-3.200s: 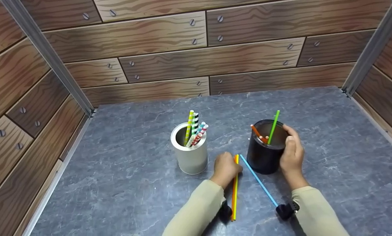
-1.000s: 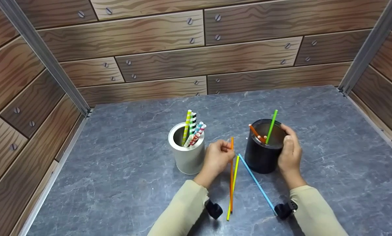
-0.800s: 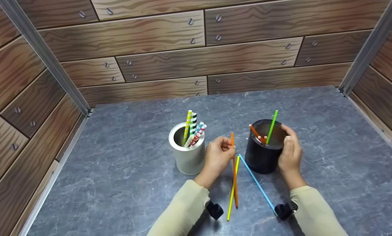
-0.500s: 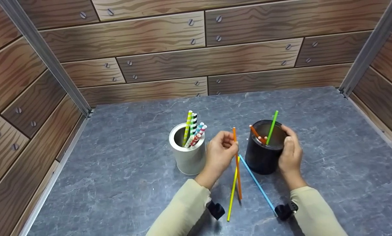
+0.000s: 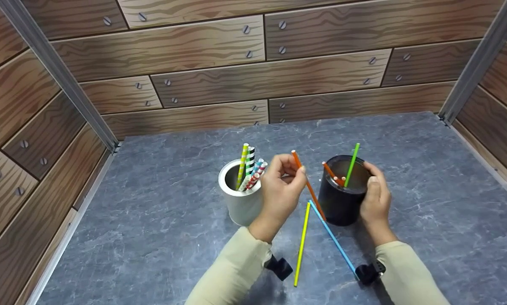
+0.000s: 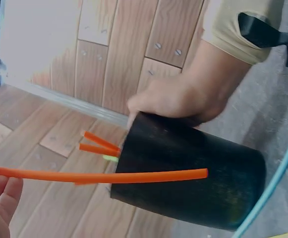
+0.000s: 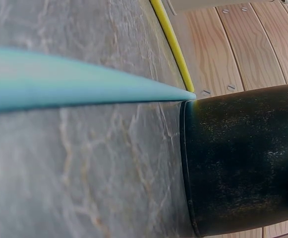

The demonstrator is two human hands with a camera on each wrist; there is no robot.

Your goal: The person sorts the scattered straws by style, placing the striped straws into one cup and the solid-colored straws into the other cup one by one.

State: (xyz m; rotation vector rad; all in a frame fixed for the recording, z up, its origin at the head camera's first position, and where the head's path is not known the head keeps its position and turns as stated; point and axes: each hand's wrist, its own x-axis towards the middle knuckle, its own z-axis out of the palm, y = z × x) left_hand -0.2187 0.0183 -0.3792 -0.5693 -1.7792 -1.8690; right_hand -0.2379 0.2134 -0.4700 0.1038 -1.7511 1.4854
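Observation:
My left hand (image 5: 281,186) pinches an orange straw (image 5: 310,188) near its upper end, between the two cups. The straw slants down to the right, its lower end overlapping the side of the black cup (image 5: 340,207) in the head view. Across the left wrist view the same orange straw (image 6: 109,177) passes in front of the cup. My right hand (image 5: 376,201) holds the black cup from its right side, thumb near the rim. Inside that cup stand a green straw (image 5: 352,164) and several orange straws (image 6: 99,144); their lower parts are hidden.
A white cup (image 5: 240,207) with several patterned straws (image 5: 249,167) stands left, partly behind my left hand. On the grey table (image 5: 151,212) lie a yellow straw (image 5: 302,245) and a blue straw (image 5: 336,241), their far ends close together. Wood-patterned walls (image 5: 202,93) enclose the table.
My left hand has picked the orange straw off the table beside the yellow one, raised it and tilted it toward the black cup. The right hand has stayed on that cup.

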